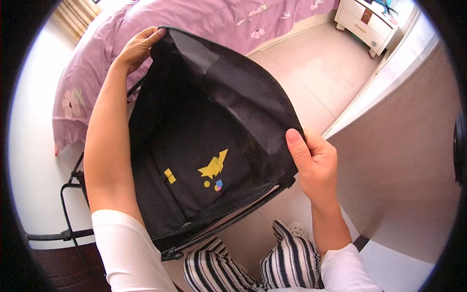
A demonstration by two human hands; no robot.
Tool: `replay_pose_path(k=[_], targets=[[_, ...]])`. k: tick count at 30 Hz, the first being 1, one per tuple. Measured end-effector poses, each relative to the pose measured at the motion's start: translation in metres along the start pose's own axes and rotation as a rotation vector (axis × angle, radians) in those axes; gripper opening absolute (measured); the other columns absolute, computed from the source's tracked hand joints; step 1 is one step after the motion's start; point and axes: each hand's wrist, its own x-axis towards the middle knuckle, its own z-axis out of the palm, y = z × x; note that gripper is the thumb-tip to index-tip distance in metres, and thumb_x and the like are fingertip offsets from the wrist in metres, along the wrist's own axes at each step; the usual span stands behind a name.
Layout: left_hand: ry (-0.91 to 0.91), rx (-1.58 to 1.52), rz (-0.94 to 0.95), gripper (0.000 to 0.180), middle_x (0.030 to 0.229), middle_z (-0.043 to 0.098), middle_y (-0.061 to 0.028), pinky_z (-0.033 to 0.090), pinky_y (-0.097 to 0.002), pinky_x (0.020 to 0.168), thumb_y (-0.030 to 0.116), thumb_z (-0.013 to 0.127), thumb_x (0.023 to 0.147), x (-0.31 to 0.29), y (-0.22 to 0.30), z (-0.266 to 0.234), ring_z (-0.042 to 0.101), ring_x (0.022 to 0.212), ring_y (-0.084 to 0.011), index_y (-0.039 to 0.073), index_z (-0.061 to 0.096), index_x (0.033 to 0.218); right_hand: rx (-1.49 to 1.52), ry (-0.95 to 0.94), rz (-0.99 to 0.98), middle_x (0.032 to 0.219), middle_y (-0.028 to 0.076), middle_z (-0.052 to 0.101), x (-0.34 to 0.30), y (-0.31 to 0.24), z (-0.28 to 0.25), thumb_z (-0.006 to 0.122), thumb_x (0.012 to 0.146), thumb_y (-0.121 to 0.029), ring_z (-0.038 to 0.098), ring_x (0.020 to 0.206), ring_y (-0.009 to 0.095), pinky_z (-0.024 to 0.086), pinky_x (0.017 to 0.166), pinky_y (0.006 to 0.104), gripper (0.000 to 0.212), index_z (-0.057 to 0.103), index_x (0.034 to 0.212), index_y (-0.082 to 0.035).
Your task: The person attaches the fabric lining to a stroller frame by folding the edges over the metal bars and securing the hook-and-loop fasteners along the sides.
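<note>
A large black fabric bin [170, 112] hangs on a thin black frame [68, 209] in front of me, its mouth facing up at me. At the far left corner my left hand [141, 46] pinches the rim. Near the right corner my right hand [314, 158] grips the rim, thumb on the inner side and fingers behind the cloth. On the bin's dark bottom lie several yellow paper-like pieces: a pointed cluster [213, 168], two small squares [170, 175] and a round dot [206, 184]. A small blue piece [219, 183] overlaps another yellow dot.
Beyond the bin stands a bed with a pink flowered cover [194, 17]. A white nightstand [365, 27] is at the far right on the pale tiled floor [301, 73]. A grey-brown panel [399, 155] rises close on my right. My legs in striped trousers [292, 263] are below the bin.
</note>
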Motion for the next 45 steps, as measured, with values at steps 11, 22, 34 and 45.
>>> replay_pose_path(k=[11, 22, 34, 45], targets=[[0.285, 0.628, -0.163, 0.023, 0.063, 0.052, -0.0017, 0.038, -0.0292, 0.058, 0.022, 0.058, 0.076, 0.041, -0.011, 0.001, 0.044, 0.057, -0.0117, 0.001, 0.053, 0.066, 0.769, -0.248, 0.491, 0.083, 0.011, 0.066, 0.01, 0.022, -0.004, 0.052, 0.089, -0.016, 0.063, 0.072, 0.015, 0.05, 0.067, 0.0258, 0.024, 0.062, 0.087, 0.005], [0.316, 0.933, 0.038, 0.044, 0.054, 0.044, -0.0073, 0.039, -0.0342, 0.055, 0.04, 0.064, 0.078, 0.073, -0.015, 0.03, 0.038, 0.052, -0.0165, 0.001, 0.05, 0.062, 0.724, -0.48, 0.558, 0.092, 0.01, 0.062, 0.085, 0.019, 0.023, 0.053, 0.088, -0.026, 0.059, 0.077, 0.013, 0.049, 0.07, 0.0271, 0.033, 0.055, 0.106, 0.001], [0.673, 0.419, 0.302, 0.027, 0.076, 0.051, -0.0076, 0.046, -0.0328, 0.065, 0.03, 0.055, 0.088, -0.072, -0.013, 0.1, 0.054, 0.068, -0.0214, 0.003, 0.051, 0.086, 0.693, -0.509, 0.58, 0.078, 0.006, 0.063, 0.104, 0.053, 0.067, 0.049, 0.092, -0.027, 0.059, 0.061, 0.012, 0.049, 0.057, 0.0263, 0.028, 0.058, 0.095, 0.0], [0.201, -0.76, -0.147, 0.03, 0.085, 0.058, -0.002, 0.045, -0.0268, 0.07, 0.038, 0.045, 0.094, -0.125, 0.01, 0.189, 0.056, 0.076, -0.0106, 0.009, 0.048, 0.1, 0.707, -0.539, 0.466, 0.081, 0.006, 0.064, 0.112, 0.051, 0.072, 0.048, 0.093, -0.027, 0.06, 0.064, 0.011, 0.049, 0.059, 0.0243, 0.031, 0.058, 0.102, 0.001]])
